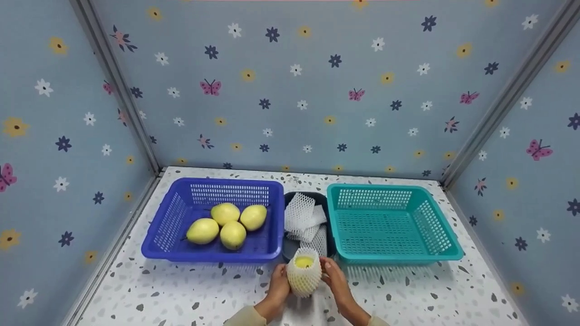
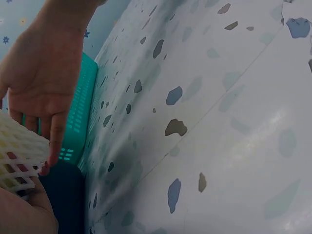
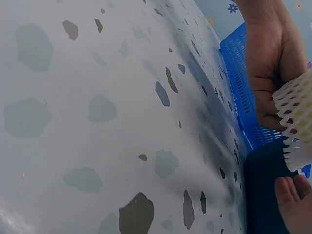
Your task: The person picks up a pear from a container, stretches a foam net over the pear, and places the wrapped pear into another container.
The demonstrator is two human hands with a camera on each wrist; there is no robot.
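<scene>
A yellow-green pear sits inside a white foam net sleeve, its top showing through the sleeve's upper opening. My left hand grips the sleeved pear from the left, fingers curled against the net, as the right wrist view also shows. On the other side, my right hand has its fingertips at the net. Its fingers hang fairly straight beside the sleeve in the left wrist view. Several bare pears lie in the blue basket to the left.
A dark bin holding more foam net sleeves stands between the blue basket and a teal basket, just beyond my hands. The teal basket shows only its slotted floor. Flower-patterned panels enclose the speckled table behind and on both sides.
</scene>
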